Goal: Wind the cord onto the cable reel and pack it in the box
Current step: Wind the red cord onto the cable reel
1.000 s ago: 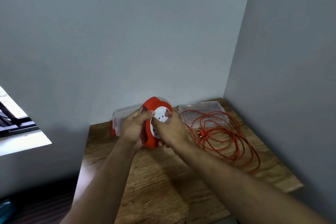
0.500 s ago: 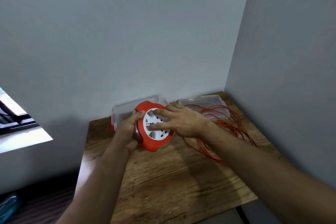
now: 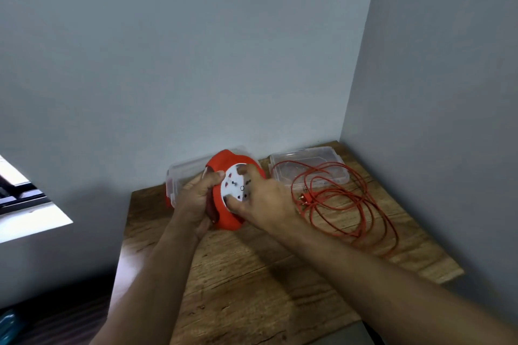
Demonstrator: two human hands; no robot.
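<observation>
- Two hands are on the reel [image 3: 228, 214], which I see held up above the table [image 3: 252, 274] near its far left corner, tilted so the white socket face looks up toward me
- My left hand [image 3: 196, 202] wraps the reel's left rim, fingers curled shut around the red edge, thumb resting on top near the white face
- My right hand [image 3: 266, 202] lies over the right side of the face, fingertips pressed onto the white disc; it presses rather than pinches, with the fingers bent and close together
- The cord [image 3: 344, 204] lies in loose red loops on the table's right half, running from near the far edge toward the right edge; most of it looks unwound
- Its plug [image 3: 304, 198] lies inside the loops, just right of my right hand, apart from it
- I cannot tell where the cord joins the reel; my right hand covers that spot
- The box [image 3: 182, 176] is clear plastic with red clips and stands at the far left corner against the wall, directly behind the reel and partly hidden by it
- The lid [image 3: 308, 159] lies flat at the far edge, right of the box, with the farthest cord loops lying across it
- The near half of the table shows bare wood grain under my forearms
</observation>
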